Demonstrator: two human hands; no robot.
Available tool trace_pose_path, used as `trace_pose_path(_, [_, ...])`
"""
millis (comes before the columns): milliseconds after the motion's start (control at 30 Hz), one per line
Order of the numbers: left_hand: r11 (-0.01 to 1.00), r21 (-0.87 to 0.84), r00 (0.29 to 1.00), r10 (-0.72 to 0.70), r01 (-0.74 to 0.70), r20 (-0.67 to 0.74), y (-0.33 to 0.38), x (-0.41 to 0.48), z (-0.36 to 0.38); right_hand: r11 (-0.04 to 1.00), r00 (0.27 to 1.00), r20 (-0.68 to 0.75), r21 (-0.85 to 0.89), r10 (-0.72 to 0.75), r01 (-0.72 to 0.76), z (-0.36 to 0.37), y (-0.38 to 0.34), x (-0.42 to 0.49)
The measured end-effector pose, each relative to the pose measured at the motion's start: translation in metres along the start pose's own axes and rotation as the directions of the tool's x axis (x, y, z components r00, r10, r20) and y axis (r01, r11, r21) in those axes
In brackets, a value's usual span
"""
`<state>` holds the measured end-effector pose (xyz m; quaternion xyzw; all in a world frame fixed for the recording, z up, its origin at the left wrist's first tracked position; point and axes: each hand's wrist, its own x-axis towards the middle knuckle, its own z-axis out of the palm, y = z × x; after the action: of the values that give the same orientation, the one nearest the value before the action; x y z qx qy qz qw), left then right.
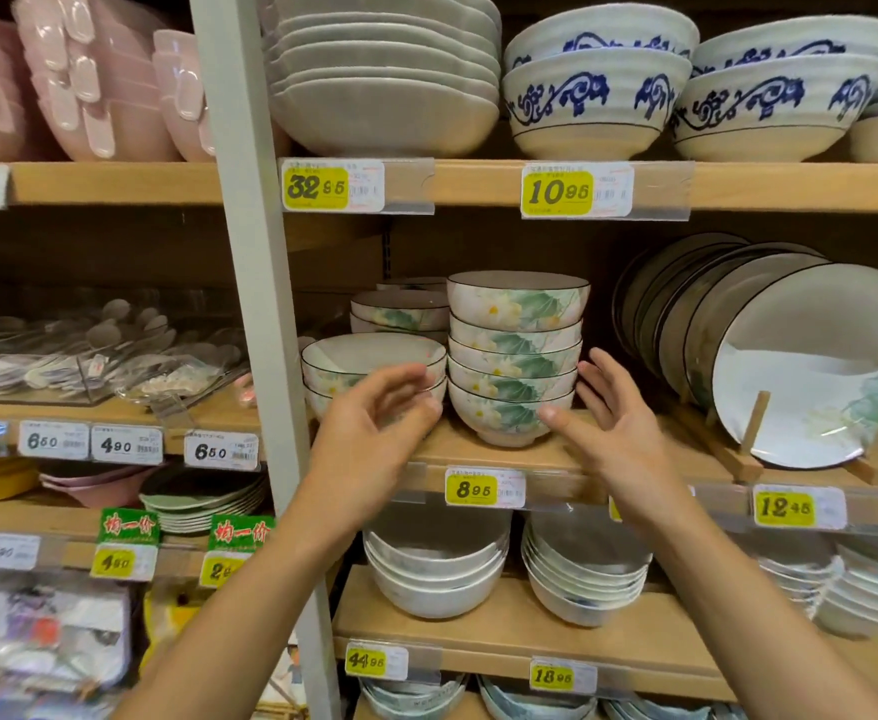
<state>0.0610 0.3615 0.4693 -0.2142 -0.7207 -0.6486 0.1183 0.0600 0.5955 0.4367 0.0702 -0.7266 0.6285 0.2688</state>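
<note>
From my end, both hands are up at the middle shelf (483, 456), flanking the stack of five lotus-print bowls (515, 356). My left hand (374, 433) is loosely curved and holds nothing, in front of a shorter stack (369, 358) of the same bowls. My right hand (608, 423) is spread wide, thumb at the bottom bowl. The yellow tag (483, 489) below reads 8.95, and the tag (798, 507) under the standing plates (800, 366) reads 12.48
</note>
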Motion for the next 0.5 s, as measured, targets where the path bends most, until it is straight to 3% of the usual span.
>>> trace_pose_path(100, [0.995,-0.048,0.996,-0.092,0.091,-0.015,-0.016,-0.006,0.009,0.999,0.999,-0.037,-0.022,-0.031,0.030,0.011,0.019,-0.005])
trace_pose_path(200, [0.977,-0.064,0.976,-0.196,0.202,0.098,-0.031,-0.008,0.035,0.998,0.998,-0.056,-0.056,-0.016,0.012,0.022,0.025,0.002])
trace_pose_path(333, [0.985,-0.002,0.970,-0.168,0.171,0.175,-0.046,0.004,0.065,0.992,0.988,-0.150,-0.128,-0.040,0.020,0.035,0.029,0.009])
trace_pose_path(500, [0.973,-0.005,0.961,-0.228,0.231,0.159,-0.046,0.021,0.082,0.972,0.971,-0.234,-0.237,-0.054,-0.003,0.043,0.027,0.019])
